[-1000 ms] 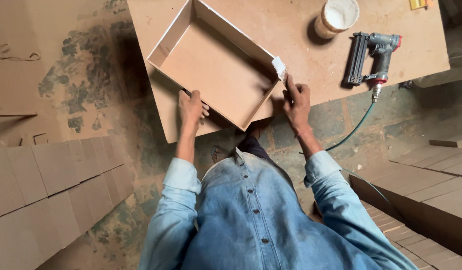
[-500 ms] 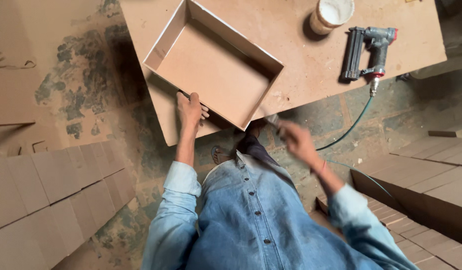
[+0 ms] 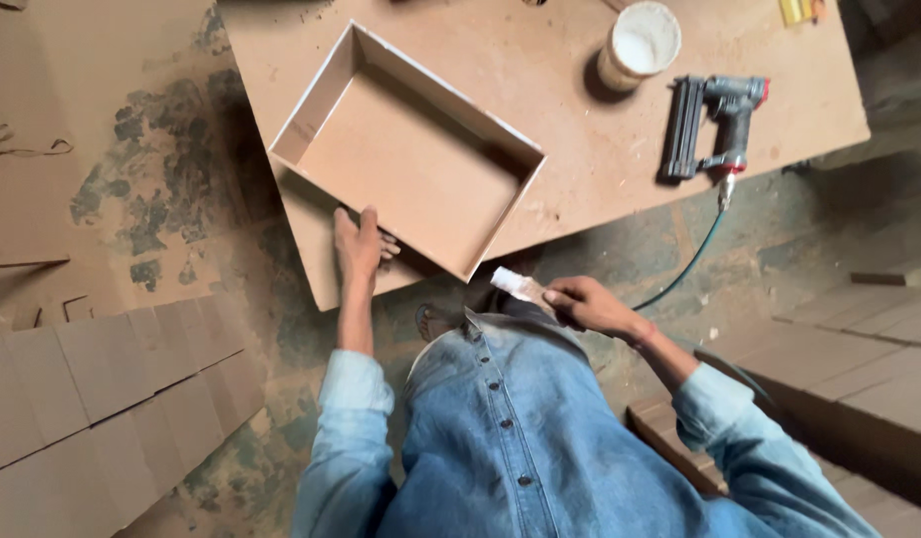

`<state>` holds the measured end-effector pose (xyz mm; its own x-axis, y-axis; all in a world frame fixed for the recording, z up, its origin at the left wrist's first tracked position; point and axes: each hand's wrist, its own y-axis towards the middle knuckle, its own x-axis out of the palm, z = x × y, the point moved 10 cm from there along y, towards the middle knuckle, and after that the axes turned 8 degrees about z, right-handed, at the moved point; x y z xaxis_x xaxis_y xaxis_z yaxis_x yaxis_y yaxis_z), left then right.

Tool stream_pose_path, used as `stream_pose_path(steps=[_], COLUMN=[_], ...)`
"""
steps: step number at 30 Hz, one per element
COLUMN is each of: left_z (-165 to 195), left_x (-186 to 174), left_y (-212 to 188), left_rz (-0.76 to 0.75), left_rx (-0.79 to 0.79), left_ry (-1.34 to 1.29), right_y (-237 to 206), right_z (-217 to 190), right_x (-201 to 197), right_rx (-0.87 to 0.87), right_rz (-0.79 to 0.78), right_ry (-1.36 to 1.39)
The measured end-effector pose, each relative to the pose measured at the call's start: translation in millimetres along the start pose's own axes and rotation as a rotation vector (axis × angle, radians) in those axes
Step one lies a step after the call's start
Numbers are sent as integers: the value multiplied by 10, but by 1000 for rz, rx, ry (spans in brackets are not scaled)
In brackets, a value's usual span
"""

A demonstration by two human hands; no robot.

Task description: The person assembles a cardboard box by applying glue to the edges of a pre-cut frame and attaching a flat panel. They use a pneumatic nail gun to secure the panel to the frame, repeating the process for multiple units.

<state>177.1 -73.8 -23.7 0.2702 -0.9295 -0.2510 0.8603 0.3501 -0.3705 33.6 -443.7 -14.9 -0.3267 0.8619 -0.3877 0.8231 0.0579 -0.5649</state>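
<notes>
Left hand (image 3: 359, 244) flat against near edge of open box (image 3: 410, 159); right hand (image 3: 585, 302) pinches small pale block (image 3: 520, 285) off table (image 3: 540, 189) edge. Nail gun (image 3: 714, 125), cup (image 3: 640, 42) far right.

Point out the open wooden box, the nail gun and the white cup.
open wooden box (image 3: 400, 164): head view, on its inner floor.
nail gun (image 3: 719, 125): head view, on its body.
white cup (image 3: 640, 45): head view, on its pale top.

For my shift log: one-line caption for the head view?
Left hand rests against open brown box on workbench; right hand holds a pale pad below it.
</notes>
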Motion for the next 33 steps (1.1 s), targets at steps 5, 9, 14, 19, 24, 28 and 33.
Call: stream_pose_path(steps=[5,9,14,19,24,28,33], left_z=[1028,981,975,895,911,954,953], left_x=[-199,84,284,704,1093,1468,1712], left_y=[-677,-704,-798,-1065,-1226,-1134,-1003], left_rz=[341,-34,68,97,263,243,90], left_rx=[1030,1124,1207,1231,1168,1000,822], left_ry=[818,959,919,792,738,667,476], right_y=[183,748,1731,2111,2130,1954,1357], right_z=[-705,-1058,-1103,-849,-1053,-1126,-895], right_x=[-1748,-2788,-2890,-2889,-3317,-3408,-3218], right_rx=[-516,-581,-618,-523,-296,-166,-154], right_rz=[620,892,743,291,286,111,126], right_ry=[-541,-968,-1282,-1408,-1361,-533,269])
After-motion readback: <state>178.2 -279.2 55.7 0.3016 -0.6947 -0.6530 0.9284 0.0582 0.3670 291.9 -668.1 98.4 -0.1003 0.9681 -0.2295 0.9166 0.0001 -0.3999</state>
